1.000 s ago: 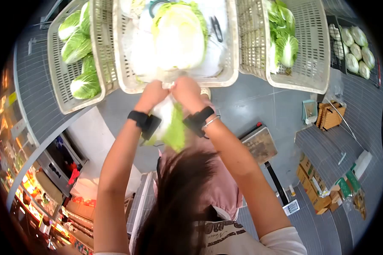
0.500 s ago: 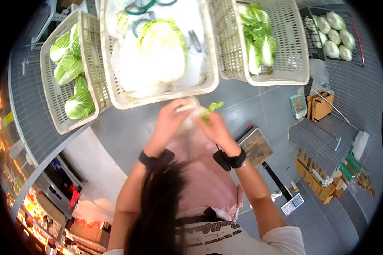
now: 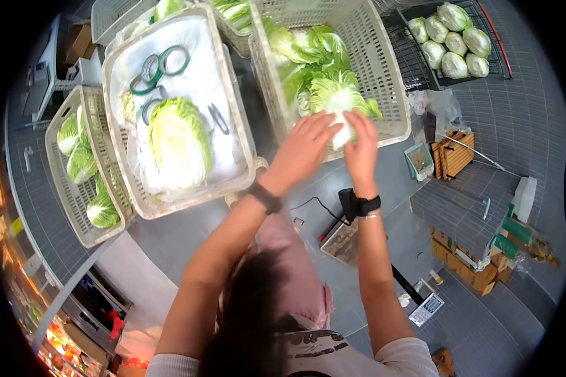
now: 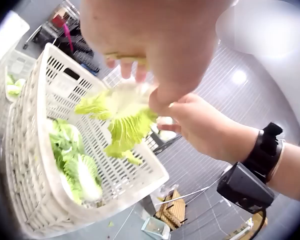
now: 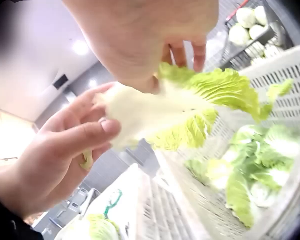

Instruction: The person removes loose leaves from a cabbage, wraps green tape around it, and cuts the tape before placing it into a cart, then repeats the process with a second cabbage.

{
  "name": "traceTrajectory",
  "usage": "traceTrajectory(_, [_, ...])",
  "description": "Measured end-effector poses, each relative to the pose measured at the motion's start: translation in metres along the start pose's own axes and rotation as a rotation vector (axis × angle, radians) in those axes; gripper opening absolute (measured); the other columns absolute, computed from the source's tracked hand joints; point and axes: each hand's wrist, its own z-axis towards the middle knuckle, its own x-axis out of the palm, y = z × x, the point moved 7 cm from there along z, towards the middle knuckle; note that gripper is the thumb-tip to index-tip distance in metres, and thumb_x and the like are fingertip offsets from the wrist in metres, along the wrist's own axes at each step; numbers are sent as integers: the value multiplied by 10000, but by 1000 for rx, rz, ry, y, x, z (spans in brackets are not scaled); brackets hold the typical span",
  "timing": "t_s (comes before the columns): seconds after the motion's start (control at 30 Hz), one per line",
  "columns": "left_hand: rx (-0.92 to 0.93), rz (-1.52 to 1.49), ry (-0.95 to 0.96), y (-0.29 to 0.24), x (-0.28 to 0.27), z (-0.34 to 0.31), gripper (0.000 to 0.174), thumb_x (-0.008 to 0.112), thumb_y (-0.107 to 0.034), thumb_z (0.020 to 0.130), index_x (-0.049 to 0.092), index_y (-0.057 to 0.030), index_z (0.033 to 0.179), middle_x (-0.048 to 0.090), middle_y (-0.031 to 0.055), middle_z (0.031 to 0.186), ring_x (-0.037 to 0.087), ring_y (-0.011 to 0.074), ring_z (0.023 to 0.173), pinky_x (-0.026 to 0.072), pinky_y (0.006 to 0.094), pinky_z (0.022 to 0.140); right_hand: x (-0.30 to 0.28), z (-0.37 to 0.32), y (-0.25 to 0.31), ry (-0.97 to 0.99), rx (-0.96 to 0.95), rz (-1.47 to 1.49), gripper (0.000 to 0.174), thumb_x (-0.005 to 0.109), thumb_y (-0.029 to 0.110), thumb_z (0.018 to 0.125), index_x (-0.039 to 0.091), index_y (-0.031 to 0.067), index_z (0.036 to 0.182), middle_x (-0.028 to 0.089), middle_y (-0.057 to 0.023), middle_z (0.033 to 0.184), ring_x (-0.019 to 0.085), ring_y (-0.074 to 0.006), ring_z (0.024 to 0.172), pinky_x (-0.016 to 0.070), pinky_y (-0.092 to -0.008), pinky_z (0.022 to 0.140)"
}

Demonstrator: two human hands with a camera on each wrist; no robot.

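Observation:
A loose napa cabbage leaf [image 5: 155, 112], with a broad white rib and frilly yellow-green edges, is held over the right-hand crate [image 3: 393, 125]. My left hand [image 3: 305, 151] pinches its white base between thumb and fingers, seen best in the right wrist view. A small green scrap [image 5: 87, 159] shows below that hand's fingers. From the other side my right hand [image 3: 361, 154] grips the leaf by its edge, thumb on the rib. Inside the crate beneath lie several green cabbage leaves [image 4: 72, 155].
The middle crate [image 3: 151, 210] holds a trimmed napa cabbage [image 3: 179, 144], green tape rolls [image 3: 174, 60] and a small dark cutting tool [image 3: 219, 119] on white plastic. Further left, another crate [image 3: 91, 239] contains cabbages. A black basket of pale cabbages [image 3: 452, 44] stands at far right; a scale [image 3: 342, 245] sits on the floor.
Both hands have moved with the leaf from beside the middle crate, in front of the body, out over the right-hand crate. The head view has turned right, so the crates appear further left.

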Motion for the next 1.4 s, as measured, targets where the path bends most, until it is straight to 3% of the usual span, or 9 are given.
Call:
traceTrajectory(0.2, [-493, -402, 350, 86, 74, -39, 418, 491, 10, 856, 492, -48, 1270, 554, 159, 1217, 485, 331, 1211, 413, 432, 993, 72, -63, -76, 248, 308, 181, 158, 531, 29, 876, 606, -4, 1011, 606, -187, 1074, 589, -340, 944, 466, -411, 820])
traceTrajectory(0.3, [-764, -1245, -19, 121, 80, -62, 417, 487, 8, 864, 494, -74, 1272, 540, 172, 1210, 478, 346, 1227, 401, 400, 992, 82, -85, -41, 231, 451, 373, 115, 523, 64, 922, 595, -5, 979, 612, -145, 1017, 589, -236, 922, 459, -334, 822])
traceTrajectory(0.5, [-677, 95, -205, 114, 12, -64, 302, 463, -59, 925, 521, -69, 1221, 494, 125, 1276, 438, 299, 1232, 306, 358, 1043, 87, -82, 25, -72, 519, 419, 119, 488, 61, 957, 586, 6, 917, 573, -62, 922, 536, -135, 853, 438, -268, 815])
traceTrajectory(0.67, [-888, -854, -511, 131, -20, -86, 324, 532, -25, 854, 539, -58, 1177, 532, 68, 1158, 457, 173, 1151, 320, 321, 1008, 138, -103, 30, 161, 658, 660, 123, 495, 101, 968, 576, 7, 967, 584, -49, 947, 538, -122, 842, 441, -252, 788])
traceTrajectory(0.77, [-686, -274, -567, 138, -107, -123, 316, 524, -17, 860, 535, -52, 1174, 527, 80, 1171, 468, 195, 1133, 336, 323, 989, 184, -114, 56, 492, 659, 748, 206, 514, 156, 964, 565, -6, 1081, 606, -75, 1014, 558, -141, 873, 453, -260, 783])
traceTrajectory(0.9, [-846, 204, -635, 173, -199, -202, 344, 575, -55, 868, 498, -28, 1202, 504, 106, 1192, 483, 232, 1103, 356, 335, 979, 239, -88, 132, 544, 518, 714, 436, 551, 266, 951, 481, -22, 1271, 566, -142, 1197, 553, -209, 1066, 436, -308, 916])
traceTrajectory(1.0, [-1185, -52, -729, 225, -218, -272, 383, 595, -149, 896, 487, -7, 1235, 464, 173, 1242, 471, 276, 1131, 390, 379, 956, 290, -79, 163, 494, 452, 676, 573, 557, 345, 943, 409, -44, 1338, 499, -191, 1298, 503, -254, 1177, 396, -342, 988])
traceTrajectory(1.2, [-1061, -155, -397, 237, -194, -267, 744, 706, -343, 837, 351, 54, 1356, 428, 250, 1309, 451, 328, 1211, 380, 384, 1009, 329, -81, 180, 415, 935, 1118, 632, 525, 363, 958, 321, -43, 1397, 452, -157, 1338, 439, -220, 1223, 372, -322, 1015])
traceTrajectory(1.4, [-1149, -571, -500, 269, -204, -275, 668, 659, -333, 875, 361, 52, 1333, 528, 189, 1221, 534, 245, 1091, 447, 333, 927, 309, -80, 213, 455, 513, 784, 643, 564, 272, 921, 292, -24, 1423, 365, -203, 1393, 336, -312, 1299, 257, -402, 1090])
